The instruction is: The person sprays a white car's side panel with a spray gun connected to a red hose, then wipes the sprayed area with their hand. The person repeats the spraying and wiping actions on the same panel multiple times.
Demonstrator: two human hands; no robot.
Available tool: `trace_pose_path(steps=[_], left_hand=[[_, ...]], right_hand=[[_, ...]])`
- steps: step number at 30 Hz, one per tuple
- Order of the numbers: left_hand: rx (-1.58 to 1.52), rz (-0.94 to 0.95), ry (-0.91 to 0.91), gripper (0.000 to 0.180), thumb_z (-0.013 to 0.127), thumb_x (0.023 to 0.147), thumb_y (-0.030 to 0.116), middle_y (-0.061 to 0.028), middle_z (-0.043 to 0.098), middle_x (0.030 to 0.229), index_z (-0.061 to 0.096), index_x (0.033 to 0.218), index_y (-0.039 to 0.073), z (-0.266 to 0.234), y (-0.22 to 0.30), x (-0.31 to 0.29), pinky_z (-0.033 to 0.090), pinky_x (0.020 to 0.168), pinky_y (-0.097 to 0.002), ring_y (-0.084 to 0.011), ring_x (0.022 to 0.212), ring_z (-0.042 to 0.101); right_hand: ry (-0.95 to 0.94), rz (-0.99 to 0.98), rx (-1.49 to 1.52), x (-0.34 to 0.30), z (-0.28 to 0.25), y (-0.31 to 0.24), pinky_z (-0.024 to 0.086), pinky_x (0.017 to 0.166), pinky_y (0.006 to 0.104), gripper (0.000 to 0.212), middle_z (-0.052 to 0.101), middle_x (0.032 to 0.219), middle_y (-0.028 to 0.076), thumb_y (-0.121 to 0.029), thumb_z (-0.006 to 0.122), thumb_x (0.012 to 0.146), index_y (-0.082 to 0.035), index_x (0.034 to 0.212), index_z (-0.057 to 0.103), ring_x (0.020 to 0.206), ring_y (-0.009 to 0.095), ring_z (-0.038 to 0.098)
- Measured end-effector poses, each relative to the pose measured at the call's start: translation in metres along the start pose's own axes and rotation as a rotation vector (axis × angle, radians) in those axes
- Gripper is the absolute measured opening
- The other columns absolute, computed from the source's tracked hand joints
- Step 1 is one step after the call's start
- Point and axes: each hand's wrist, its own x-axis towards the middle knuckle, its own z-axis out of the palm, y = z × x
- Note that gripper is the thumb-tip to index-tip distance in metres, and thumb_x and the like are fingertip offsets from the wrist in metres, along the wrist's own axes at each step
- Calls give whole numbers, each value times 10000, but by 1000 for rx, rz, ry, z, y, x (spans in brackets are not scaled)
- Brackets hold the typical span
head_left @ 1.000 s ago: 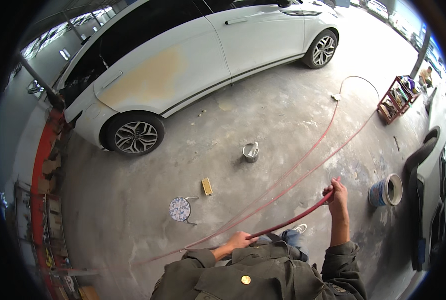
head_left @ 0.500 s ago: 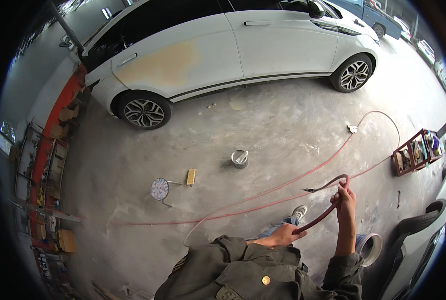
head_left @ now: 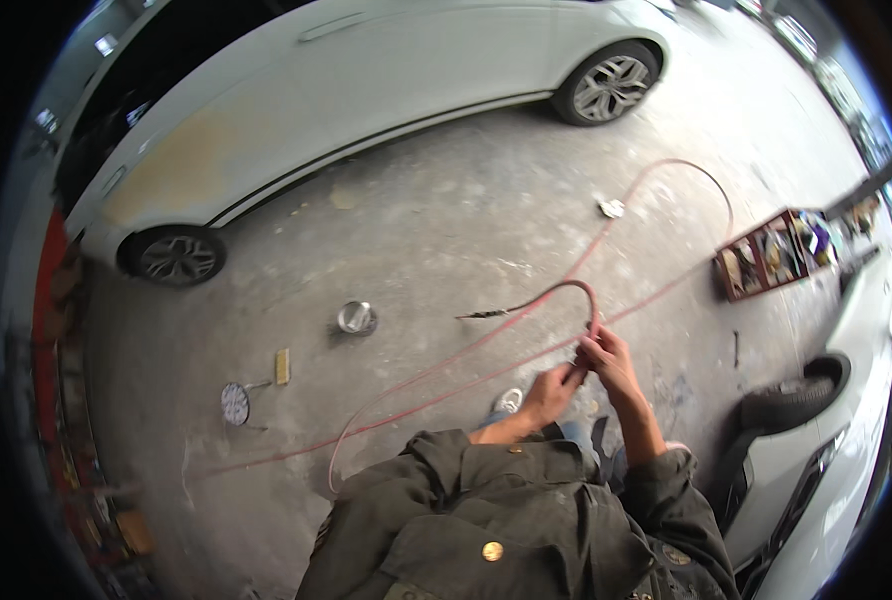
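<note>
Close together in front of my jacket, both hands are closed on a red hose [head_left: 594,303]. My right hand [head_left: 614,362] wraps round it where it rises, and my left hand [head_left: 551,395] grips it just below, its fingertips meeting the right ones; the hose inside the grip is mostly hidden. From there the hose arches up and over to the left, ending in a dark fitting [head_left: 486,314] that hangs above the floor. A longer thin red hose [head_left: 436,352] lies looped across the concrete behind it.
A white car [head_left: 386,80] with a tan patch stands beyond. On the floor are a can [head_left: 357,319], a yellow block [head_left: 283,366], a small round stool [head_left: 235,404] and a cluttered red rack [head_left: 778,255]. A tyre [head_left: 791,403] leans by another white car at right.
My left hand has slid up the hose to meet my right hand. The fitting end now reaches further left. My view has turned right, shifting the car and floor items left.
</note>
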Motion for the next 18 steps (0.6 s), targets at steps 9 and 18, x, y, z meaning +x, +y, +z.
trace_pose_path(steps=[9, 18], left_hand=[[213, -271, 313, 492, 532, 954, 455, -54, 551, 567, 633, 767, 12, 65, -48, 157, 392, 513, -356, -163, 527, 523], [402, -571, 305, 397, 541, 933, 388, -143, 692, 753, 686, 864, 24, 175, -170, 259, 503, 664, -394, -261, 743, 697]], right_hand=[[-95, 260, 45, 80, -171, 10, 492, 686, 252, 368, 681, 977, 52, -215, 577, 962, -29, 1278, 554, 805, 100, 626], [111, 409, -41, 134, -431, 10, 508, 663, 243, 290, 684, 927, 54, -202, 549, 977, -33, 1211, 577, 756, 103, 639]])
